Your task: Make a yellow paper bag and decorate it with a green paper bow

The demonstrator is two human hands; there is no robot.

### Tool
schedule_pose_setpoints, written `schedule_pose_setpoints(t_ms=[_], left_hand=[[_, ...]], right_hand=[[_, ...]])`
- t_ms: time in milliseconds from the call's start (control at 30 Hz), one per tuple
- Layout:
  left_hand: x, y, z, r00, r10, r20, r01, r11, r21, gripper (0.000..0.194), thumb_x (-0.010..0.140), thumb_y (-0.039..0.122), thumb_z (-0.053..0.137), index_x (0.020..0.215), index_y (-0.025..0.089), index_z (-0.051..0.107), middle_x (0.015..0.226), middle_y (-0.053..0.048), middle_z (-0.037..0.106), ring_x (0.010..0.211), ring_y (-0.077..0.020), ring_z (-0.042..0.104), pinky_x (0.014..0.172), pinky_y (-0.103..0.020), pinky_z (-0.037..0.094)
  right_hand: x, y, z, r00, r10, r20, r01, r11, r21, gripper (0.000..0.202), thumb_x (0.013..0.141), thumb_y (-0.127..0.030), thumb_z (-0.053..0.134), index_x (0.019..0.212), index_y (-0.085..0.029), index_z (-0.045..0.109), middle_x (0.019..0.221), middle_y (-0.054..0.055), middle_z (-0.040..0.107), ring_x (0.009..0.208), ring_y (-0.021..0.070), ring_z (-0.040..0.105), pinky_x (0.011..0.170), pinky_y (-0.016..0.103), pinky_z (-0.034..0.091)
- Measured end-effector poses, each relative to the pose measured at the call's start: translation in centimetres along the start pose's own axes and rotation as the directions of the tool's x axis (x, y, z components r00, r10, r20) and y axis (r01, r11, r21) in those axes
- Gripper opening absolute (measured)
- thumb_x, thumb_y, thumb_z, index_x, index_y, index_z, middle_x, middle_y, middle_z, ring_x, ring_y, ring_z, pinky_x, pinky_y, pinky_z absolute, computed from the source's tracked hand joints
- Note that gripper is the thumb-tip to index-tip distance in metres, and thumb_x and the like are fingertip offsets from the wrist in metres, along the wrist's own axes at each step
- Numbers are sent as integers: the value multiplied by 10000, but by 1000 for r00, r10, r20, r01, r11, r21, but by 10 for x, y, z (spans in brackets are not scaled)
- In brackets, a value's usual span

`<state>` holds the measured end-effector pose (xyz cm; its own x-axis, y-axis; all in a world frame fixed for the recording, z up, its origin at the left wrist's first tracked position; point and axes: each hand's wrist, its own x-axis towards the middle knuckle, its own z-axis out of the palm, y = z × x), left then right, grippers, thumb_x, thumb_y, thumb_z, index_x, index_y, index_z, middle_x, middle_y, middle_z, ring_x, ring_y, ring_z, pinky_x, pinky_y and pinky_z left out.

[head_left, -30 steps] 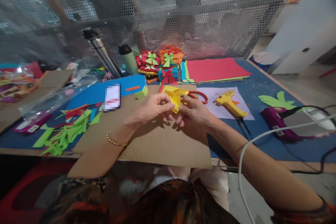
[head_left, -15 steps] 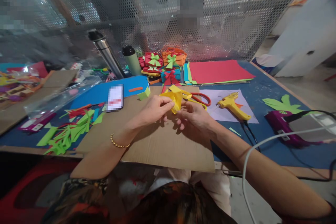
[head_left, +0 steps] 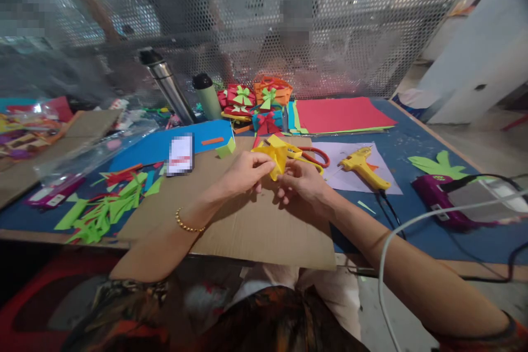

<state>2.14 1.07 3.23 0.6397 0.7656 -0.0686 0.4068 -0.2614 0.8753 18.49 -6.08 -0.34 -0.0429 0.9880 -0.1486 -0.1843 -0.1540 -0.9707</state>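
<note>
Between my two hands, above the brown cardboard [head_left: 264, 231], is a folded yellow paper piece [head_left: 277, 155]. My left hand [head_left: 249, 170] pinches its left side between thumb and fingers. On the lower right side, my right hand [head_left: 303, 180] is closed on the same piece, fingers curled beneath. Scissors with a red-orange handle [head_left: 319, 155] lie just behind my right hand, partly hidden by yellow paper. A small light green folded paper [head_left: 225, 148] stands on the cardboard, left of the yellow piece.
A yellow glue gun [head_left: 365, 168] rests on pale paper [head_left: 338, 179] at right. Red sheets [head_left: 342, 114], small decorated paper bags [head_left: 268, 104] and two bottles [head_left: 208, 98] stand behind. Green strips [head_left: 111, 206] lie left. A white cable [head_left: 385, 264] crosses over my right forearm.
The view has shifted slightly. Both hands keep their hold on the yellow paper, with hardly any movement.
</note>
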Motion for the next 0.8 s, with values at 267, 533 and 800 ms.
schedule_pose_setpoints(t_ms=[267, 533, 800], left_hand=[[-5, 9, 2, 1000, -5, -10, 6, 999, 48, 307, 971, 190, 538, 679, 149, 627, 502, 39, 549, 382, -76, 556, 371, -154, 366], [-5, 8, -3, 998, 20, 55, -23, 999, 46, 238, 958, 309, 587, 789, 155, 652, 590, 10, 591, 455, -102, 569, 423, -199, 381], [-3, -10, -2, 950, 264, 168, -295, 935, 198, 209, 921, 188, 520, 727, 186, 596, 701, 9, 575, 618, -128, 549, 597, -277, 431]], right_hand=[[1, -3, 1, 999, 9, -50, -12, 999, -51, 182, 858, -224, 775, 950, -179, 624, 740, 0, 695, 467, 119, 662, 344, 202, 527], [2, -2, -3, 1000, -5, -28, 1, 991, -131, 184, 884, -210, 704, 1043, -180, 617, 809, 18, 717, 511, 126, 699, 373, 193, 534], [2, 1, -12, 998, -58, -28, 47, 952, -304, 252, 753, -166, 738, 973, -219, 627, 698, -49, 666, 444, 116, 612, 359, 208, 453]])
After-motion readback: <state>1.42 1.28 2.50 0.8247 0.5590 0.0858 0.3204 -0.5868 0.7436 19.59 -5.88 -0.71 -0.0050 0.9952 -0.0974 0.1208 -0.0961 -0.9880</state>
